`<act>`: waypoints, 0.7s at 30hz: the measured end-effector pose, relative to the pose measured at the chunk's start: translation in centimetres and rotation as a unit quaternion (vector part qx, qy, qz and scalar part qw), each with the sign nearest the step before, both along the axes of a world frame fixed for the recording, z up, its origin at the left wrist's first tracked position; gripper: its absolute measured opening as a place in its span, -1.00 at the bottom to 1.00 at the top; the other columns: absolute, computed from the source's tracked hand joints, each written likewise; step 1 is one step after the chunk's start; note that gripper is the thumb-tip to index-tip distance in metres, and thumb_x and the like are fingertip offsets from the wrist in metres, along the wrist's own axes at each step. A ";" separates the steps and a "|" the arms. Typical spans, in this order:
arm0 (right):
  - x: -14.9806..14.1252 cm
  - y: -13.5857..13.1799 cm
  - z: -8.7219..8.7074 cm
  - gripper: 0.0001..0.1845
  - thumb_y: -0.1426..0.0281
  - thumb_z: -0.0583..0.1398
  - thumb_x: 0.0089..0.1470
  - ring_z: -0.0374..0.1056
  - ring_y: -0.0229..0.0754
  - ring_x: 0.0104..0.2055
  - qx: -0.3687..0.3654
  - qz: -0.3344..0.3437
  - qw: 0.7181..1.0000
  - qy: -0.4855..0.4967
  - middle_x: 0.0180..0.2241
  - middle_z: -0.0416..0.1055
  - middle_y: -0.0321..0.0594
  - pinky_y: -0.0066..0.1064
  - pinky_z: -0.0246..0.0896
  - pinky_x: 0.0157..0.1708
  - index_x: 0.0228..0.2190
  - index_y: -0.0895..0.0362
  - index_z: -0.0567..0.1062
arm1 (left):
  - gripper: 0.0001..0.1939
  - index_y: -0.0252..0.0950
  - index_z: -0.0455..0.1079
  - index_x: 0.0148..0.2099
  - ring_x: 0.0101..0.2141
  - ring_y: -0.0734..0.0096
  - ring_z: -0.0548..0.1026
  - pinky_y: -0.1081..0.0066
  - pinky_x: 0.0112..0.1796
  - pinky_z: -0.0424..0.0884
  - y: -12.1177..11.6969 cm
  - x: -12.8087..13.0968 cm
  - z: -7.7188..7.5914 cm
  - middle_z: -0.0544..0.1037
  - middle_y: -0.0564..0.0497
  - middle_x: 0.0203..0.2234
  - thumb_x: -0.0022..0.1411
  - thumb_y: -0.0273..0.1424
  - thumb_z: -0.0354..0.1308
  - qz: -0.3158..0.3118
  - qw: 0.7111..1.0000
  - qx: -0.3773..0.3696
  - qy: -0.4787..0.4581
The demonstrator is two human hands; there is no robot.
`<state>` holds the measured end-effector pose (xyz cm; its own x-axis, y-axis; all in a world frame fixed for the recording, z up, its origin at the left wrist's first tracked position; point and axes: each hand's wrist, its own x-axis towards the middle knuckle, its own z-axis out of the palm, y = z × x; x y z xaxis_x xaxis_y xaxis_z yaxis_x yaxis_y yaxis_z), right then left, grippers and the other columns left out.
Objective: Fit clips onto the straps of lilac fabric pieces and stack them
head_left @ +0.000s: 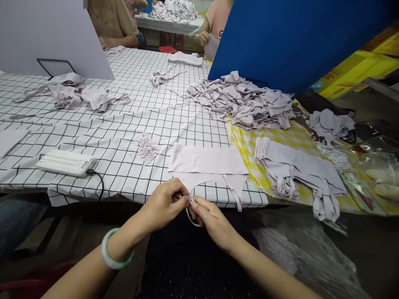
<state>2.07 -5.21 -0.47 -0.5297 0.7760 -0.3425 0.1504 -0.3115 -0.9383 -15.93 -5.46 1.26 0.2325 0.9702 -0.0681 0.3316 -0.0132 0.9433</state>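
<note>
Black grid lines cross the white surface (115, 143), where the pale-lilac strapped garment (208, 160) lies at one o'clock from the grip, band running nine-to-three. Left hand (163, 203) and right hand (215, 222), equally near, pinch its thin strap (193, 224).

From over here I have my 2 arms reaching forward and inward, the left forearm (90, 259) from lower left, the right forearm (264, 265) from lower right. My left hand (168, 203) curls, its index finger bent above the thumb. My right hand (213, 220) points its thumb inward, other fingers folded beneath. Both sets of fingertips pinch, nearly meeting.
</note>
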 end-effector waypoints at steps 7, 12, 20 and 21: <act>0.4 3.2 -0.6 -0.60 0.05 0.28 0.04 0.22 -0.31 -0.53 -0.079 -0.148 0.986 -0.001 -0.56 0.33 -0.33 -0.44 0.17 -0.49 -0.47 0.13 0.43 | -0.72 -0.30 0.39 -0.04 -0.15 0.25 0.44 0.19 -0.13 0.46 5.1 1.0 -3.2 0.47 -0.10 -0.19 0.20 -0.59 0.05 -0.034 0.965 0.230 0.124; -0.3 6.5 -0.7 -0.75 0.24 0.30 0.02 0.32 -0.31 -0.59 -0.199 -0.200 0.959 0.003 -0.56 0.44 -0.25 -0.44 0.31 -0.55 -0.44 0.19 0.50 | -0.76 -0.31 0.40 -0.19 -0.20 0.20 0.44 0.17 -0.17 0.48 8.9 0.9 -6.6 0.47 -0.12 -0.26 0.11 -0.66 0.07 -0.054 0.946 0.237 0.214; -1.8 8.7 -0.7 -0.86 0.43 0.19 0.10 0.32 -0.32 -0.66 -0.224 -0.227 0.948 -0.010 -0.63 0.42 -0.27 -0.49 0.31 -0.65 -0.48 0.20 0.47 | -0.84 -0.30 0.39 -0.34 -0.33 0.39 0.46 0.37 -0.29 0.44 9.8 0.3 -6.3 0.49 -0.02 -0.37 0.16 -0.63 0.05 -0.004 0.977 0.181 0.112; -1.9 8.9 -0.7 -0.87 0.44 0.18 0.10 0.32 -0.32 -0.67 -0.222 -0.232 0.947 -0.013 -0.63 0.41 -0.28 -0.49 0.31 -0.65 -0.47 0.20 0.47 | -0.85 -0.30 0.38 -0.36 -0.34 0.40 0.46 0.37 -0.30 0.43 9.9 0.3 -6.1 0.49 -0.02 -0.38 0.16 -0.62 0.06 -0.004 0.980 0.165 0.110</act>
<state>0.21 3.69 -1.21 -0.1543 0.6996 -0.6977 -0.0772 -0.7125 -0.6974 -15.67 4.47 -4.88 0.2549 0.9463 0.1988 0.5254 -0.3082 0.7931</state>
